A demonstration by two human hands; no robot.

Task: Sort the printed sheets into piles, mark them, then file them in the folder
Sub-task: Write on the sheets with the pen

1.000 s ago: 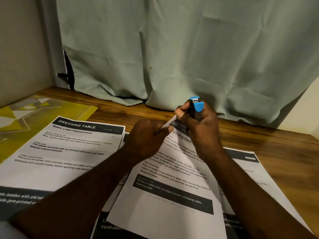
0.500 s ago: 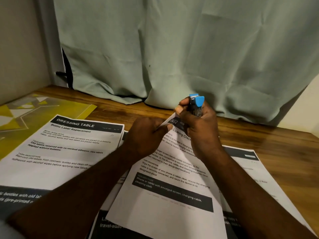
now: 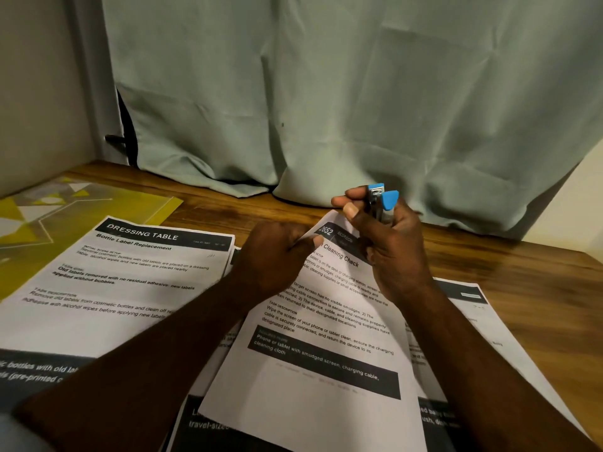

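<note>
A: Where does the person have the top sheet?

B: The Cleaning Check sheet (image 3: 326, 340) lies tilted in the middle of the view. Its upper corner is lifted toward twelve o'clock. The left hand (image 3: 277, 256) pinches that corner from the nine o'clock side, with the thumb on the paper and the fingers curled under.

A: And the other hand?

B: The right hand (image 3: 394, 249) is wrapped around a blue and black stapler (image 3: 381, 203). It holds the stapler nearly upright, blue end up, at one o'clock of the lifted corner and just beside it. Whether the stapler touches the paper cannot be told.

A: What about the other papers?

B: The Dressing Table pile (image 3: 130, 282) lies flat on the wooden table (image 3: 528, 282), at nine o'clock from the hands. More printed sheets lie beneath the tilted one. A further sheet (image 3: 470, 305) shows at four o'clock, partly under the right forearm.

A: And the folder?

B: The yellow folder (image 3: 107, 203), patterned with grey and white triangles, lies at ten o'clock, and the pile overlaps its near edge. A pale green curtain (image 3: 326, 93) hangs at twelve o'clock, down to the table's back edge.
</note>
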